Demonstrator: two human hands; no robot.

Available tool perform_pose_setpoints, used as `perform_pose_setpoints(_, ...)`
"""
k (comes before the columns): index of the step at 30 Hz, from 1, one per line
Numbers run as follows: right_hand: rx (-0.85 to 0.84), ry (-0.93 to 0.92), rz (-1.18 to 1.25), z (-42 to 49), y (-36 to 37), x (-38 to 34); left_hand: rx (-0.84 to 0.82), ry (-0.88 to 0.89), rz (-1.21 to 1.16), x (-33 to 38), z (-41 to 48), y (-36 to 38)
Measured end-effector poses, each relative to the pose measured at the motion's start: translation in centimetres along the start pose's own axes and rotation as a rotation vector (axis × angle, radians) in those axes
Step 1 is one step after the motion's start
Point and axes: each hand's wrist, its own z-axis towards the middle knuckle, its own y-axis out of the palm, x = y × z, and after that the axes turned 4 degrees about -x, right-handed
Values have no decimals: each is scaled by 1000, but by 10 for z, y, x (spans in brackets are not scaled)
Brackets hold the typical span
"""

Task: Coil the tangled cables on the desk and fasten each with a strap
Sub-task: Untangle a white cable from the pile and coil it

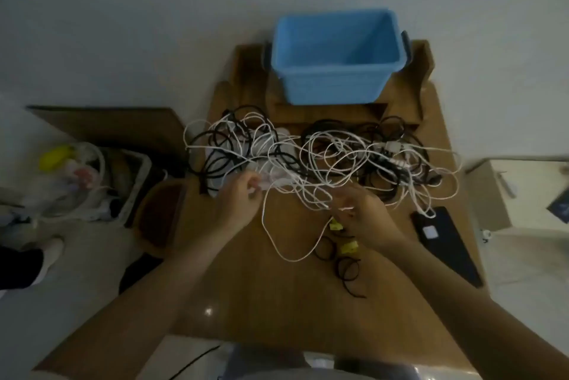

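Where both hands pinch it, the white cable (289, 252) loops loosely.

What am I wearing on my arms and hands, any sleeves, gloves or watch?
Nothing visible: the left hand and right hand are ungloved, the left forearm and right forearm bare with no sleeves or watch. Rings: too blurred to tell.

Cables (323, 158) heaped on the desk (277, 302)
The tub (332, 87) sits behind the cables, at the back of the desk. The straps (348, 265) lie in front of them. A phone (443, 244) lies off to the right.
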Motion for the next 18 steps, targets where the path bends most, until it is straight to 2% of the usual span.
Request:
perform_pose_setpoints(4,12,-156,-154,23,38,17,230,-35,142,-40,9,24)
perform_pose_setpoints(9,108,-261,-377,40,76,55,274,19,180,-70,19,45)
perform_pose_setpoints(12,157,-309,-408,46,87,67,311,129,207,-76,20,54)
perform_pose_setpoints(14,179,-326,-407,40,93,72,399,147,217,-83,14,62)
perform_pose_setpoints(18,246,-274,-381,-1,98,63,510,-111,99,-78,-9,77)
